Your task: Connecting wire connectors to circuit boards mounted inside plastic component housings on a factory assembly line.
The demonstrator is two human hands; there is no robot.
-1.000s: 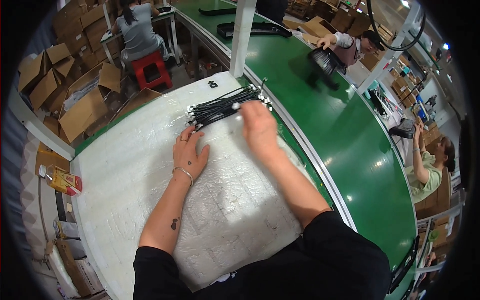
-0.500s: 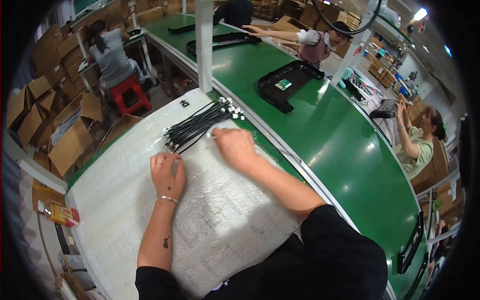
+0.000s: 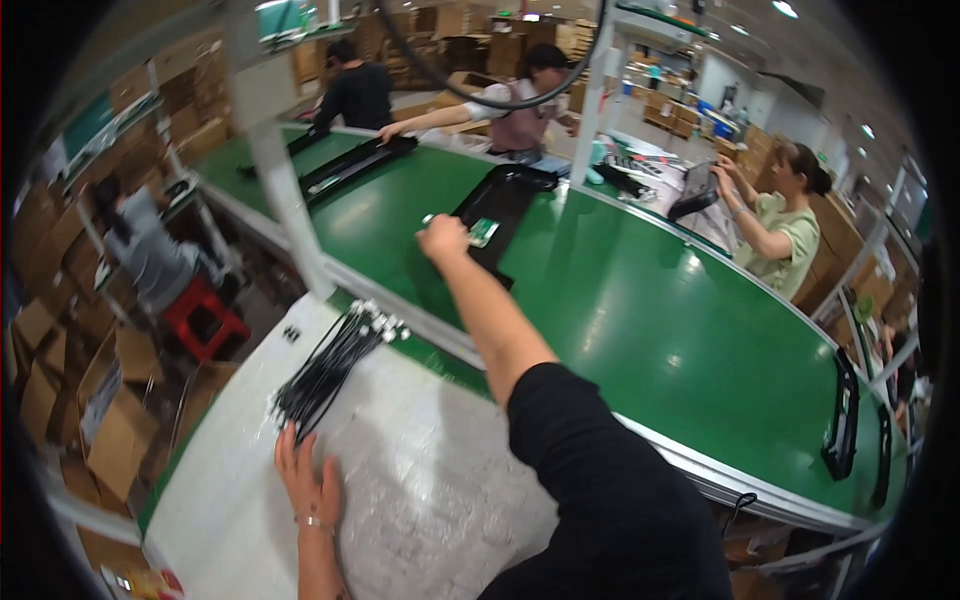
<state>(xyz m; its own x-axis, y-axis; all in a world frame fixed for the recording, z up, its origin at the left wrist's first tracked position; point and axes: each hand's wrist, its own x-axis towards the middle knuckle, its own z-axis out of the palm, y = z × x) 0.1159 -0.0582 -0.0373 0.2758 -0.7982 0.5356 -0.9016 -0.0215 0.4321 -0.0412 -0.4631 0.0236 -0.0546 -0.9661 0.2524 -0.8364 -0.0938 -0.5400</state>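
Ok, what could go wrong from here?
1. The right hand is right by the green circuit board on the black housing; a careless move might knock the board.
2. The black cables lie crossed in a loose bundle at the left hand, so pulling one could tangle or drag others.
3. The bundle's white connectors lie near the table's belt-side edge; a bump might push some off.
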